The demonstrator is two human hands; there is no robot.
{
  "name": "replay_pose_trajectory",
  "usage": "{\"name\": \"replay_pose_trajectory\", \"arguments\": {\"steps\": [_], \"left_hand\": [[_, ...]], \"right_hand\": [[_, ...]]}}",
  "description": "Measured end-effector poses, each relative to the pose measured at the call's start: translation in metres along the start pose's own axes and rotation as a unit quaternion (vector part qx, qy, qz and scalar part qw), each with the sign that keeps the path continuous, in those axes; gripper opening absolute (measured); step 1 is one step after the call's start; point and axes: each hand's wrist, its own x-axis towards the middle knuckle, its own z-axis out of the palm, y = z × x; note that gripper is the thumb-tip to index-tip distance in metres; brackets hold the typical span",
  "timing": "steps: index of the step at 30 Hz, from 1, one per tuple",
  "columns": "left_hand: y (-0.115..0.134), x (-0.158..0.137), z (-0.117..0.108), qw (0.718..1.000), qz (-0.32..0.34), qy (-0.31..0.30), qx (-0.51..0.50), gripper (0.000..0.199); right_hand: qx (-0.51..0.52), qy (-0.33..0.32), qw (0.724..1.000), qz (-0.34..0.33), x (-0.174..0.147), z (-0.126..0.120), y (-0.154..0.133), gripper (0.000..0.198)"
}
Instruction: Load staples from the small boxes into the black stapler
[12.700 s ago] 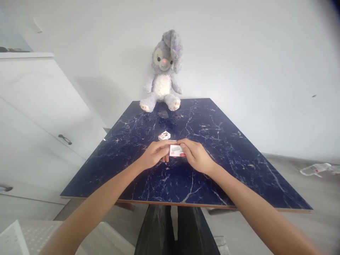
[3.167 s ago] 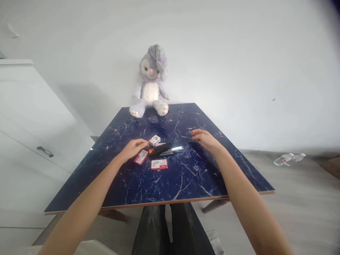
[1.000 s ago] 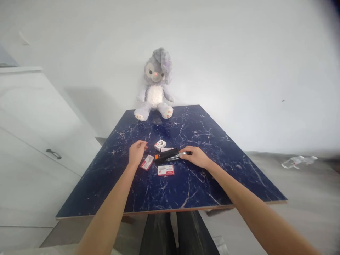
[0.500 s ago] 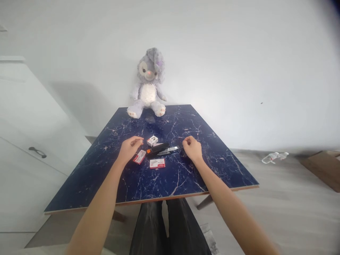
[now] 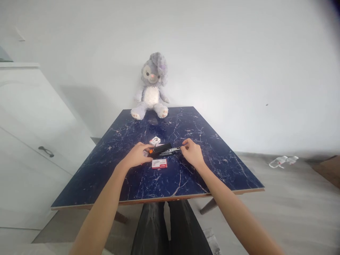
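A black stapler [image 5: 161, 149] with an orange tip lies opened out on the blue table, its metal staple channel pointing right. My left hand [image 5: 137, 154] is at the orange end, fingers and thumb spread on either side of it. At the other end, my right hand [image 5: 191, 151] has thumb and forefinger closed at the tip of the channel. A white-and-red staple box [image 5: 159, 163] lies flat just in front of the stapler. Behind it stands a small white box [image 5: 154, 141]. Another small box is mostly covered by my left hand.
A grey plush rabbit [image 5: 152, 90] sits at the far edge of the dark blue marbled table [image 5: 175, 184], against the wall. A white cabinet [image 5: 29, 148] stands to the left. Plastic bottles [image 5: 283, 161] lie on the floor at right, near a brown box [image 5: 329, 170].
My left hand has moved right to the stapler's orange end, covering one small box. My right hand has come in to the tip of the metal channel. The view has shifted slightly.
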Motion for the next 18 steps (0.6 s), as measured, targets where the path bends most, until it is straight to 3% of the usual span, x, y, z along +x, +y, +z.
{"name": "replay_pose_trajectory", "arguments": {"steps": [7, 18], "left_hand": [[-0.005, 0.002, 0.002, 1.0, 0.011, 0.008, -0.005, 0.061], [-0.009, 0.003, 0.009, 0.995, -0.004, 0.004, -0.101, 0.06]], "right_hand": [[0.12, -0.071, 0.99, 0.024, 0.002, 0.004, 0.01, 0.008], [0.23, -0.134, 0.963, 0.054, 0.004, 0.01, 0.014, 0.006]]}}
